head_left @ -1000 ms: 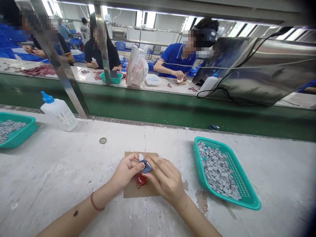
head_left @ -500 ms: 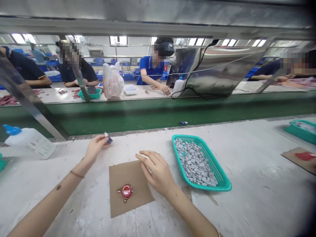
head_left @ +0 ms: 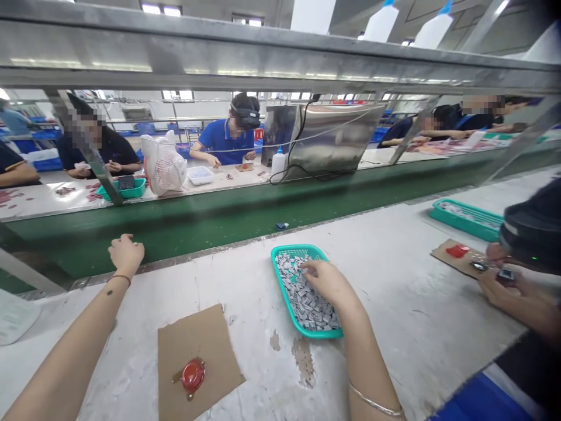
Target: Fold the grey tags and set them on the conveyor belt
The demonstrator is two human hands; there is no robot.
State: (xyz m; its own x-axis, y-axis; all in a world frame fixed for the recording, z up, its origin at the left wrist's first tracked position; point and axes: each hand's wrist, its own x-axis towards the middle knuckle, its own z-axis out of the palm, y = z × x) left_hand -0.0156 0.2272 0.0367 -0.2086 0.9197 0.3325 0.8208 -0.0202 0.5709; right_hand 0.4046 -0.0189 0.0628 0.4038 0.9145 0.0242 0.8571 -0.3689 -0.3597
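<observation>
My left hand (head_left: 127,255) is stretched over the green conveyor belt at the far left, its fingers curled. Whatever it holds, if anything, is hidden behind the fingers. My right hand (head_left: 326,280) reaches into a green plastic basket (head_left: 280,287) full of small grey-white pieces (head_left: 309,307). Its thumb and fingertips come together at a small grey piece near the basket's far end. On the worktop between my arms lies a square of brown cardboard (head_left: 210,336). A glossy red dome-shaped blob (head_left: 193,374) sits on it, with clear liquid spread around its edge.
A small dark blue and white piece (head_left: 281,226) lies on the green belt (head_left: 219,222). At the right, a co-worker's hands (head_left: 504,292) work over another cardboard (head_left: 442,250), near a second green basket (head_left: 464,219). A white bottle (head_left: 17,316) stands at the left; a metal shelf (head_left: 263,52) crosses above.
My left hand, which held a small dark blue and white piece, has moved out over the belt. My right hand has gone from beside the cardboard into the basket. The view has swung right.
</observation>
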